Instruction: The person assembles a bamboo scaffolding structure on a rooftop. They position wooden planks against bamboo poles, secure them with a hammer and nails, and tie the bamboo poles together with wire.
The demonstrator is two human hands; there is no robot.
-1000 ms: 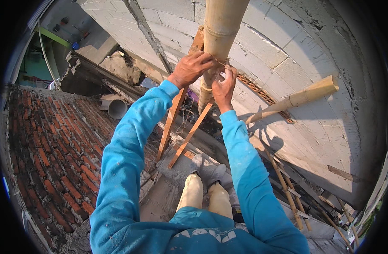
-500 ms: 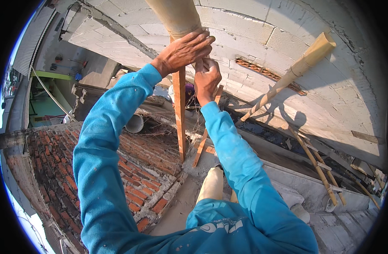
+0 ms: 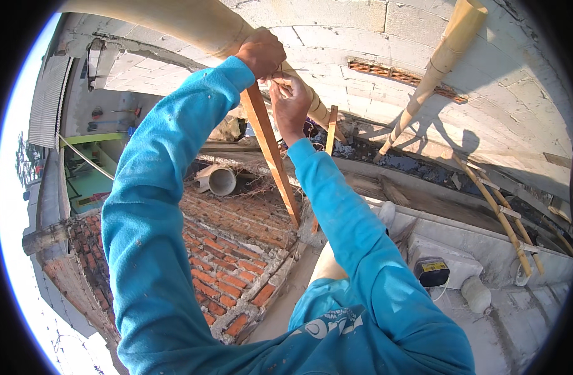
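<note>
A thick bamboo pole (image 3: 193, 26) slants down past both my hands toward the wall's foot. My left hand (image 3: 261, 54) is closed and rests against the pole's side, its fingers curled; what they hold is hidden. Just below it, my right hand (image 3: 291, 107) is raised in a pinch on a thin dark strand, which looks like wire (image 3: 278, 77). Beneath the hands a wooden batten (image 3: 271, 156) meets the pole and slopes down to the brickwork's edge. A second batten (image 3: 331, 130) shows behind my right wrist.
A pale block wall (image 3: 336, 31) rises ahead, with another bamboo pole (image 3: 433, 75) leaning on it. Sloping red brickwork (image 3: 236, 275) and a round pipe (image 3: 222, 181) lie left. At right are a tape measure (image 3: 431, 272) on a ledge and a bamboo ladder (image 3: 493, 212).
My view has shifted, bringing the tape measure into sight. My left hand has gone from lying over the pole to curled beside it. My right hand stays close below, pinching.
</note>
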